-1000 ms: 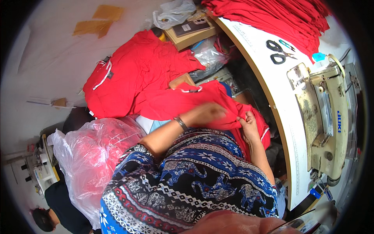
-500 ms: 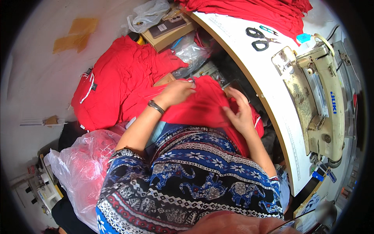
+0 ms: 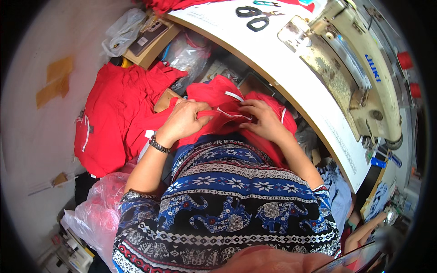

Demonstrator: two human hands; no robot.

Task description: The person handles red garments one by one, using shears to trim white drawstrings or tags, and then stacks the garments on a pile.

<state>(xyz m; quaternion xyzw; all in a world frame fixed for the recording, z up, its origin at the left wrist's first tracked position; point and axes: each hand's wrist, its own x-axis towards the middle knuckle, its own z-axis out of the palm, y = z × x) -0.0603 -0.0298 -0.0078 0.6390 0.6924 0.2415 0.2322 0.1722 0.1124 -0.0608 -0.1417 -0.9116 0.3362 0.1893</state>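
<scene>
A red garment point(image 3: 209, 92) with narrow white trim point(image 3: 234, 96) is spread over my lap. My left hand point(image 3: 184, 119) is closed on a fold of it, thumb and fingers pinching the red cloth. Opposite, my right hand point(image 3: 265, 120) has its bent fingers on the same garment by the white-trimmed opening, holding that edge. Part of the cloth is hidden under both hands. More red garments point(image 3: 116, 109) lie heaped to the left, one with a dark label and white tape.
A sewing machine point(image 3: 359, 86) stands on the white table point(image 3: 236, 38) at right, with black-handled scissors point(image 3: 253, 18) farther back. A cardboard box point(image 3: 157, 43) and clear plastic bag point(image 3: 189, 57) sit beyond the garments. A pinkish plastic bag point(image 3: 102, 200) is at lower left. Another person's arm point(image 3: 364, 232) shows at lower right.
Both hands have come down onto the garment and taken hold of it; its white-trimmed opening now shows between them. My view has turned to the right.
</scene>
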